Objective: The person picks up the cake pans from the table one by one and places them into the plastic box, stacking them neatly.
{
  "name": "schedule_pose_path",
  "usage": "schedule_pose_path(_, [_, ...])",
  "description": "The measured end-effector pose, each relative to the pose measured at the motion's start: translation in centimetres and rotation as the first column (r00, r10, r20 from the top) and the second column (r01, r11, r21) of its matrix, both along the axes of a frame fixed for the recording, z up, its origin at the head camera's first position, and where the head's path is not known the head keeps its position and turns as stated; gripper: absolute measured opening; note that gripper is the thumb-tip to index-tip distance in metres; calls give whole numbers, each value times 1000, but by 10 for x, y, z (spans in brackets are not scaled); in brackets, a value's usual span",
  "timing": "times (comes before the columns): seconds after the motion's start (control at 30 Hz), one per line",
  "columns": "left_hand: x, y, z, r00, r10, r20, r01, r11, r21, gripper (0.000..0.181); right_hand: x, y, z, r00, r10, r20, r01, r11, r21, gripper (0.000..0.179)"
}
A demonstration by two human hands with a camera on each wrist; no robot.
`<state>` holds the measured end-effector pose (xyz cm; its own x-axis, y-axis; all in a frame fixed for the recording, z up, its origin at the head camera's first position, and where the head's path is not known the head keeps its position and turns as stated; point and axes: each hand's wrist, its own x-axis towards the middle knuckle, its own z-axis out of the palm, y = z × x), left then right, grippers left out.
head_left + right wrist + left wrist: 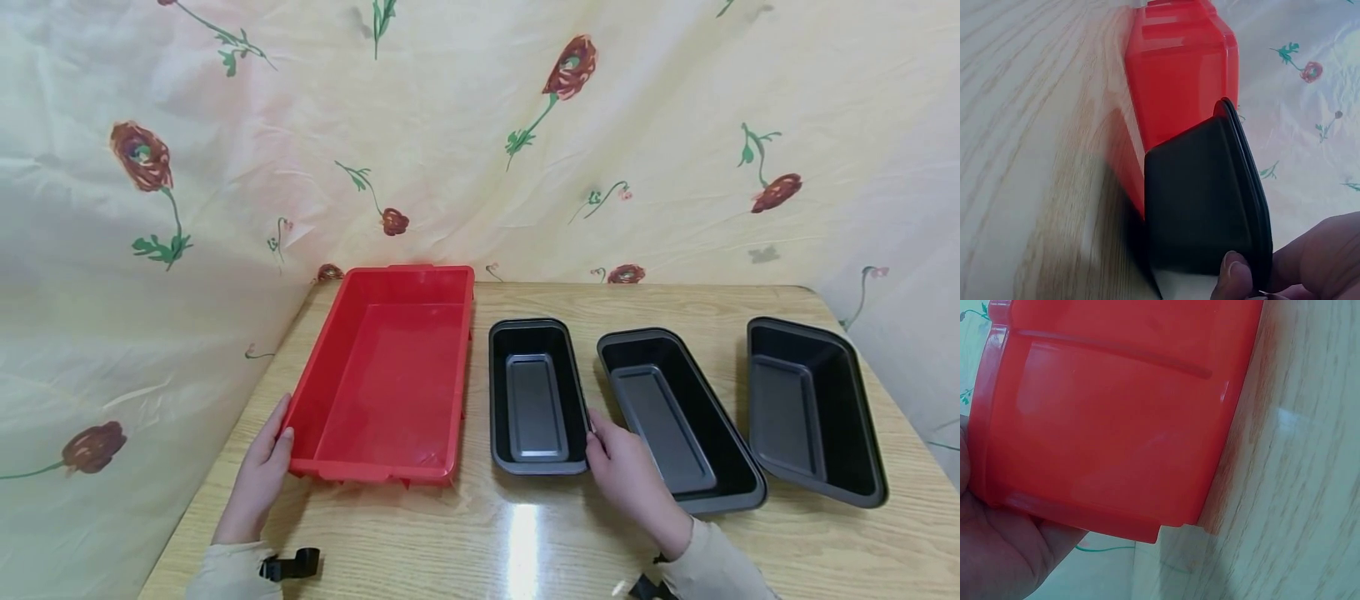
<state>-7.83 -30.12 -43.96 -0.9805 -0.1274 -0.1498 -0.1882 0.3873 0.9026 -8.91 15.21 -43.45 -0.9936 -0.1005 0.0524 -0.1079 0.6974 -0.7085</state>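
A shallow red plastic tray [393, 383] lies on the left part of the wooden table. At its near left corner my left hand [258, 471] grips the rim, thumb on top; in the left wrist view the palm is against the red tray's outer wall [1116, 425]. To the tray's right is a small black loaf pan [536, 408]. My right hand [630, 471] pinches that pan's rim near its front right corner. From the side, the right wrist view shows the loaf pan [1194, 200] with the thumb at its rim and the red tray behind.
Two larger black pans, one in the middle right [663, 417] and another at the far right [783, 408], stand close together on the table [465, 542]. A flowered cloth [450, 125] hangs behind and at the left.
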Motion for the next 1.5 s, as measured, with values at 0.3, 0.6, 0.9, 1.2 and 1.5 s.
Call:
schedule_pose_path(0.3, [0,0,-1,1000,-4,-16,4,1000,-3,59,1,0,1,998,-54,43,57,996,-76,39])
schedule_pose_path(0.6, [0,0,-1,1000,3,-13,-3,1000,3,59,4,0,3,998,-61,32,65,988,-138,39])
schedule_pose_path(0.9, [-1,-1,-2,1000,1,-12,-1,1000,20,59,7,2,15,994,-75,-79,61,984,-165,37])
schedule_pose_path(1.2, [-1,-1,-2,999,-4,-43,6,999,40,59,3,2,29,982,-87,-168,58,983,-173,35])
schedule_pose_path(1.5, [-2,0,-2,999,2,-45,0,999,52,59,-2,-1,40,982,-81,-171,50,983,-175,35])
